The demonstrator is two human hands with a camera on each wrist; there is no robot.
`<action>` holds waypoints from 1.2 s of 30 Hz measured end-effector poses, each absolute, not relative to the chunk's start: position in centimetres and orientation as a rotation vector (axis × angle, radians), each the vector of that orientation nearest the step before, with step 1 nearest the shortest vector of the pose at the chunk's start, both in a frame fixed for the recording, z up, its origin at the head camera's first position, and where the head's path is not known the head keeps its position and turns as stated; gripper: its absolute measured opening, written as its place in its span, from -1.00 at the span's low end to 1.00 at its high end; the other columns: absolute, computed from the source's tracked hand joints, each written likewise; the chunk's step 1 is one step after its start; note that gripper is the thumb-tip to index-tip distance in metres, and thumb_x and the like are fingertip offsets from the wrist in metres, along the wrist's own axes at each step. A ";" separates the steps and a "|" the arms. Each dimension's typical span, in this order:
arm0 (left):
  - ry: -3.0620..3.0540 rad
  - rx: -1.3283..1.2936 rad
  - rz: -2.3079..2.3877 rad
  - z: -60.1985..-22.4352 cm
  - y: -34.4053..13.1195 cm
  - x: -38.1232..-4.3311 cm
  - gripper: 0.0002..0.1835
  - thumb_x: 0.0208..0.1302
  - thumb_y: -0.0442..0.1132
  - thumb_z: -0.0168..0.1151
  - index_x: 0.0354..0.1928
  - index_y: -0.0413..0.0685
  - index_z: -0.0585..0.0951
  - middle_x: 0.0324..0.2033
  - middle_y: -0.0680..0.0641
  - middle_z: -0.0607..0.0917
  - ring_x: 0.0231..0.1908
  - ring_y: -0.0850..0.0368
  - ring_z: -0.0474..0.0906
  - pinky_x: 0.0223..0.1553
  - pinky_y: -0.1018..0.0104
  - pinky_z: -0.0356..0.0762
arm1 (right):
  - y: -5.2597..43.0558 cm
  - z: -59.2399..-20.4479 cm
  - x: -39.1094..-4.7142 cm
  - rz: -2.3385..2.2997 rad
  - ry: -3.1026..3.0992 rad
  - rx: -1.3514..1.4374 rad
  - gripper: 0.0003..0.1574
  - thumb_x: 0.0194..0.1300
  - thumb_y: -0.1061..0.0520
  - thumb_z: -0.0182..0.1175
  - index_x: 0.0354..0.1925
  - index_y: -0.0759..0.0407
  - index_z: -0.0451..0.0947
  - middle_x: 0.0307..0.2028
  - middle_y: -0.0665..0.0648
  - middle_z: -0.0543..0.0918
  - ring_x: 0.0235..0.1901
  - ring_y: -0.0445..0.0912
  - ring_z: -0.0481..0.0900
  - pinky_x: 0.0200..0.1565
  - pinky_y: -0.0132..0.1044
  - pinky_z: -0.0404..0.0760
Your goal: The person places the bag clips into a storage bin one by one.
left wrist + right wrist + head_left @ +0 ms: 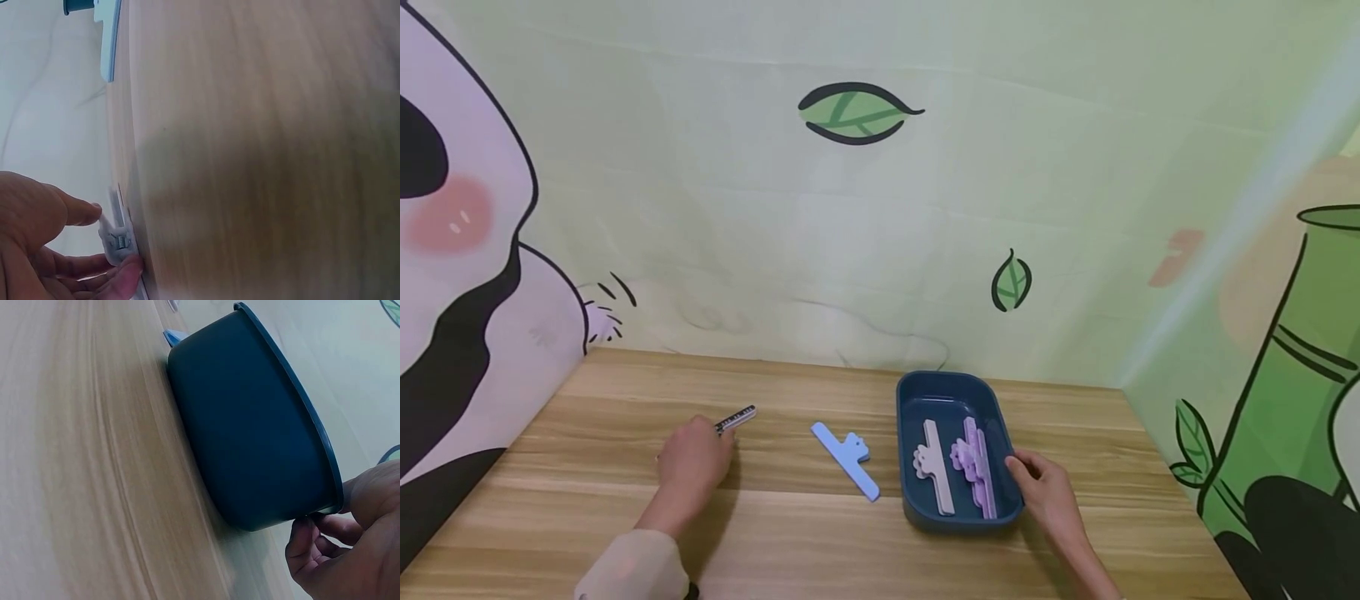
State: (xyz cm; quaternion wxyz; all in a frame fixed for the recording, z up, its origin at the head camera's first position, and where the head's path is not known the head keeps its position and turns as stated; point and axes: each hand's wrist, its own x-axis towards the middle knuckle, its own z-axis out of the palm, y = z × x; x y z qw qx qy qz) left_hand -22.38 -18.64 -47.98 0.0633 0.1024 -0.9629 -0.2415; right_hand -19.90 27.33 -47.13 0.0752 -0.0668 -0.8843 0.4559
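"On the left part of the wood-grain table, what does the left hand hold?"

"A striped clip, gripped between thumb and fingers. One end, marked in dark and pale, projects beyond the hand; the left wrist view shows a small spring between the digits. Whether this clip touches the wood cannot be told."

"And the right hand?"

"Its thumb and fingers pinch the rim of the dark blue tub on the right side, toward the near corner. The tub stands upright on the table, right of centre."

"Its contents?"

"A white clip at left and, beside it at right, purple clip bars, both laid lengthwise. The bars appear doubled; one clip or two overlapping, the view does not settle."

"The piece between the left hand and the tub?"

"A blue clip, lying aslant on the wood, its shaped handle turned to the right, apart from both hands."

"The background?"

"A pale green wall bearing printed leaves, with a panda figure at left."
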 end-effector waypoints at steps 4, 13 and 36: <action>-2.888 0.300 -0.705 -48.1 -18.5 -22.6 -0.56 0.45 -0.11 0.23 -0.49 -0.33 0.47 -0.59 -0.24 0.53 -0.56 -0.12 0.49 -0.59 -0.02 0.48 | 27.4 -47.2 -19.9 1.367 -2.656 -0.199 -0.60 0.53 0.16 0.19 0.11 0.48 0.63 -0.01 0.36 0.71 -0.06 0.07 0.62 -0.10 -0.34 0.58; -2.899 0.308 -0.661 -47.9 -18.2 -23.2 -0.51 0.45 -0.06 0.24 -0.49 -0.36 0.47 -0.57 -0.28 0.54 -0.55 -0.16 0.51 -0.59 -0.03 0.48 | 27.4 -47.1 -19.9 1.375 -2.655 -0.195 -0.59 0.52 0.16 0.19 0.11 0.49 0.62 -0.01 0.36 0.71 -0.06 0.07 0.61 -0.11 -0.35 0.57; -2.878 0.325 -0.688 -48.3 -18.5 -23.4 -0.64 0.35 -0.20 0.22 -0.48 -0.37 0.44 -0.56 -0.29 0.52 -0.56 -0.13 0.48 -0.62 0.05 0.45 | 27.4 -47.2 -20.0 1.379 -2.663 -0.195 -0.57 0.54 0.15 0.19 0.14 0.49 0.60 0.03 0.38 0.70 -0.01 0.10 0.62 -0.09 -0.34 0.59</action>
